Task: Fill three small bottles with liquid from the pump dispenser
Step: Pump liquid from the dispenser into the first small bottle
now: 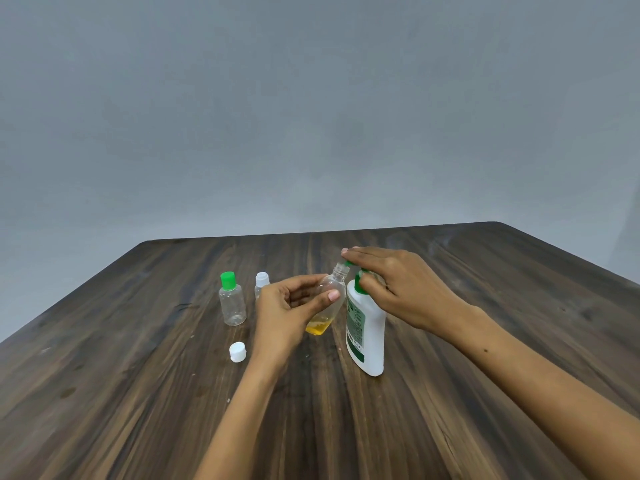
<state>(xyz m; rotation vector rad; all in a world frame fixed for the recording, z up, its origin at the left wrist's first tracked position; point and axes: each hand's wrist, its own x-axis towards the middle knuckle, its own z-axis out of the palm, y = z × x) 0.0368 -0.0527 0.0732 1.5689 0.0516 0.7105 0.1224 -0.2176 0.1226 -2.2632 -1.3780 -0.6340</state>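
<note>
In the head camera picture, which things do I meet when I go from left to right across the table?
Clear plastic bottle with green cap → loose white cap → clear bottle with white cap → left hand → open bottle with yellow liquid → white pump dispenser → right hand.

Green and white label on the front of the pump dispenser, printed lines present but too small and blurred to read, no other legible text, numbers or signs
</note>
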